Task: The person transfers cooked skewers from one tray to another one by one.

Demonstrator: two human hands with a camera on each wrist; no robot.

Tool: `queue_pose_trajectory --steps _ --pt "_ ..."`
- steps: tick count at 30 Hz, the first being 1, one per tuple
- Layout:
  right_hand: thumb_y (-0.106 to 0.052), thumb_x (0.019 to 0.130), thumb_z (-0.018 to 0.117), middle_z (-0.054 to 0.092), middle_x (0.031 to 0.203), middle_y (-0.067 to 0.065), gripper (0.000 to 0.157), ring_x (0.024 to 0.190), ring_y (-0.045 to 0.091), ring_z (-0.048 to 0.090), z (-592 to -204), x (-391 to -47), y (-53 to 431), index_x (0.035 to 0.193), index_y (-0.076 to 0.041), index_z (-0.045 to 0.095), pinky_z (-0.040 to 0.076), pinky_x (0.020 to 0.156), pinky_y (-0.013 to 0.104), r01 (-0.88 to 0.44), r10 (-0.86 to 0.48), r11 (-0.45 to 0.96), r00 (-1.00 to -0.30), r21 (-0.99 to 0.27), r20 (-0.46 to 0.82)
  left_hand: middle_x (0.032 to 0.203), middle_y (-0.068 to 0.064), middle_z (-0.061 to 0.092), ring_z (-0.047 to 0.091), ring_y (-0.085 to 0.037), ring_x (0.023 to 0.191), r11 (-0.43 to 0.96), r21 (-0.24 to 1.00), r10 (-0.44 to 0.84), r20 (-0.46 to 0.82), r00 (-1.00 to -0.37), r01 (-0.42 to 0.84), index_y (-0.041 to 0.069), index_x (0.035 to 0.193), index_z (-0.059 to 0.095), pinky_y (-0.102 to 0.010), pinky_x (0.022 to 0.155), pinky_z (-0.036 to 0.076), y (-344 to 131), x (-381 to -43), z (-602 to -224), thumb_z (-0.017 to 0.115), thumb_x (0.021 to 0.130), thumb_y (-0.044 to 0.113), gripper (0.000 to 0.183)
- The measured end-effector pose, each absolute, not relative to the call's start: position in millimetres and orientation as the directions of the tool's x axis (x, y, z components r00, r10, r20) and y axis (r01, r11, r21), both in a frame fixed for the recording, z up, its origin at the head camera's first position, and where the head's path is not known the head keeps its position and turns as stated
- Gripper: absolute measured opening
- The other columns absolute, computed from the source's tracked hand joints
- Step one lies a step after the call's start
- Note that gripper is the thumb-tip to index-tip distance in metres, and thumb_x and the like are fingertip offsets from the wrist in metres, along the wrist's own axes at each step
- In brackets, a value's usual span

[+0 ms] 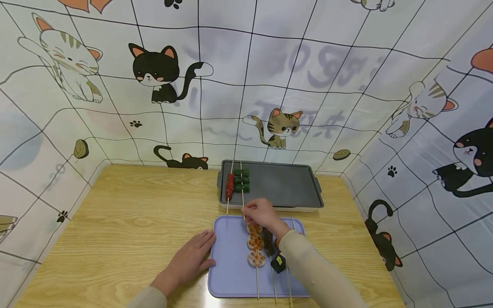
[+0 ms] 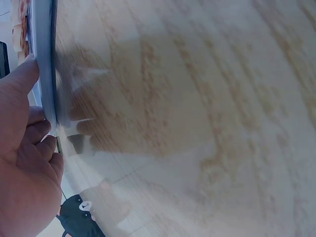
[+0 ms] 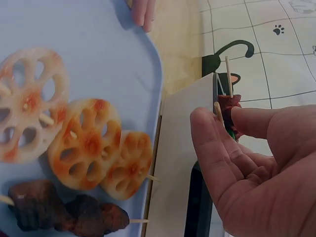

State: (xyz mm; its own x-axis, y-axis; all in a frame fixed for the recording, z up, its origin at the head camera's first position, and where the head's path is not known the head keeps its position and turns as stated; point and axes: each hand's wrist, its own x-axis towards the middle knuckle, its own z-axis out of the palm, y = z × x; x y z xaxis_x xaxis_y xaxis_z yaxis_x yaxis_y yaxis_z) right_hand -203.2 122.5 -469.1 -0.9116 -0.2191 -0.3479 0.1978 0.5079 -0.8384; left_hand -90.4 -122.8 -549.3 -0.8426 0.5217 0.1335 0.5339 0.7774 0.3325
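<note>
My right hand pinches the bare stick end of a skewer of green vegetable pieces, which lies on the left part of a dark griddle. In the right wrist view, the tip of that stick shows between thumb and forefinger. Beside it on the griddle is a skewer of red pieces. My left hand rests at the left edge of a lilac tray, fingers extended. In the left wrist view its fingers touch the tray rim.
Lotus root slices on a skewer lie on the tray under my right hand. Right of them is a skewer of dark brown chunks, then another skewer with a black piece, partly hidden by my forearm. A cat-print sheet stands behind the wooden table.
</note>
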Motion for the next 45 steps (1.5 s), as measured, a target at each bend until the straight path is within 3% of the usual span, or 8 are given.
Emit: queue_pose_trajectory --steps 17,24,45 --pt "-0.010 0.095 0.061 0.072 0.098 0.021 0.026 0.069 0.014 0.068 -470.4 -207.4 116.1 0.115 0.007 0.064 0.064 0.077 0.040 0.322 -0.168 0.390 -0.896 -0.863 -0.411 0.151 -0.016 0.045 0.041 -0.034 0.141 0.781 0.336 0.517 0.126 -0.847 0.526 -0.001 0.142 0.046 -0.047 0.119 0.035 -122.4 -91.0 -551.8 0.065 0.092 0.037 0.066" --pt "-0.007 0.096 0.059 0.070 0.106 0.026 0.026 0.067 0.011 0.068 -475.8 -210.7 117.6 0.116 0.008 0.062 0.064 0.075 0.037 0.319 -0.202 0.377 -0.888 -0.870 -0.413 0.151 -0.015 0.044 0.040 -0.034 0.142 0.780 0.364 0.511 0.100 -0.854 0.510 -0.001 0.143 0.046 -0.048 0.119 0.034 -122.4 -91.5 -551.2 0.063 0.093 0.037 0.065" --pt "-0.006 0.095 0.060 0.072 0.100 0.023 0.020 0.068 0.013 0.068 -473.6 -209.1 121.3 0.110 0.007 0.063 0.064 0.076 0.040 0.313 -0.185 0.409 -0.891 -0.857 -0.414 0.150 -0.016 0.045 0.042 -0.035 0.140 0.770 0.362 0.511 0.143 -0.847 0.526 -0.002 0.142 0.047 -0.048 0.118 0.036 -123.0 -90.4 -551.4 0.064 0.092 0.036 0.065"
